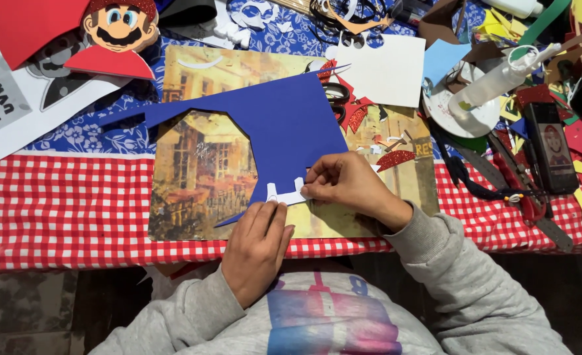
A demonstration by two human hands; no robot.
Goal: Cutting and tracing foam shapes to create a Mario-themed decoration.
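A blue foam sheet (284, 118) with a cut-out notch lies on a picture placemat (199, 177). On its lower corner sits a small white paper template (284, 196). My left hand (257, 246) holds a pencil-like tool with its tip against the white piece. My right hand (349, 185) presses the template's right end down with its fingertips. Both sleeves are grey.
A red-and-white checked cloth (61, 204) covers the table's near edge. A cartoon face cut-out (117, 29) and red foam lie at the top left. Scissors (335, 98), a white sheet (386, 69), a glue bottle (501, 79), a phone (554, 148) and scraps crowd the right.
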